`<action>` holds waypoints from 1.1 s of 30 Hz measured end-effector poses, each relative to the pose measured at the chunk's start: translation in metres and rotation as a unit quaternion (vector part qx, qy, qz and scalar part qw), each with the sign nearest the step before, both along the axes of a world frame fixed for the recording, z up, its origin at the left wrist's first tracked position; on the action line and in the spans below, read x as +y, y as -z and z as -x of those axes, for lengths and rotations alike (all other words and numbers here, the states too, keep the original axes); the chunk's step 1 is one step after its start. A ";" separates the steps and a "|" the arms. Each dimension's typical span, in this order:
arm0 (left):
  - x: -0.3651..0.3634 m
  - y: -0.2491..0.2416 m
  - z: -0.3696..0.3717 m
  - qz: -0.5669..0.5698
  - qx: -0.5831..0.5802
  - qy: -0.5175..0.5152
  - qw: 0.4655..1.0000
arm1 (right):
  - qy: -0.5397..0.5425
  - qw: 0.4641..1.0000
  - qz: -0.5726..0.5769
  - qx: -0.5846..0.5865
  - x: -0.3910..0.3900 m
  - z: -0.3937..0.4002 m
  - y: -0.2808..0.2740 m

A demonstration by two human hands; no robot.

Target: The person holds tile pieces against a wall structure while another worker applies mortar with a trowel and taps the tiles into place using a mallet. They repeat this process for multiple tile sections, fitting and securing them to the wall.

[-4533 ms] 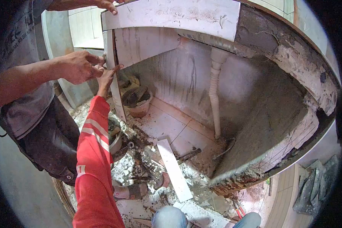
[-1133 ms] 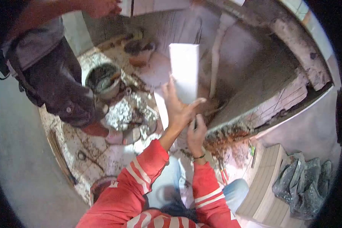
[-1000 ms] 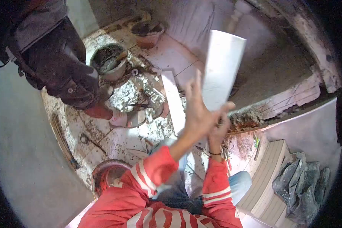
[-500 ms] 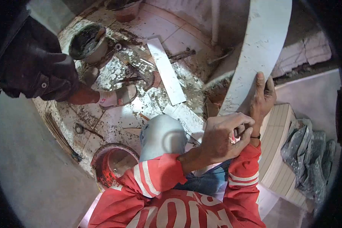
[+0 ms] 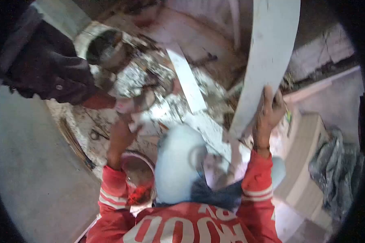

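A long white strip (image 5: 269, 48), flat and board-like, rises on the right toward the top of the view. My right hand (image 5: 268, 113) grips its lower right part, with one finger lying along its face. On the left, my left hand (image 5: 123, 131) is blurred by motion above the floor near a bucket (image 5: 152, 162). Its thumb and fingers look apart, and I see nothing in them. A shorter white strip (image 5: 186, 81) lies on the floor between the hands, with another pale piece (image 5: 209, 129) below it.
Another person's leg (image 5: 48, 77) and foot stand at the left, close to my left hand. Behind it is a dark bucket (image 5: 109, 52). Mortar-like debris covers the floor. Stacked beige strips (image 5: 298, 162) and a crumpled grey plastic sheet (image 5: 334, 174) lie at the right.
My left hand has swung from beside my right wrist across to the left, over the floor near the bucket. My right hand keeps hold of the long strip, which has shifted slightly left in view.
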State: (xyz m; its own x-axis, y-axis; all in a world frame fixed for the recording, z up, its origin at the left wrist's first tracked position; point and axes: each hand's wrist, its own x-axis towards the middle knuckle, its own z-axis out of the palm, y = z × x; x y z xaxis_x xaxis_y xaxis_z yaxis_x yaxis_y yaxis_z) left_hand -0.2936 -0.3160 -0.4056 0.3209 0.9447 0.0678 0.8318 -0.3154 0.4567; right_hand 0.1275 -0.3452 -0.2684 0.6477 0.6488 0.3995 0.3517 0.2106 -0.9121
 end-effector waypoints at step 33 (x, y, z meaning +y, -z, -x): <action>-0.062 -0.019 0.044 -0.134 -0.264 -0.259 0.919 | -0.135 0.990 -0.024 0.023 0.072 0.112 -0.006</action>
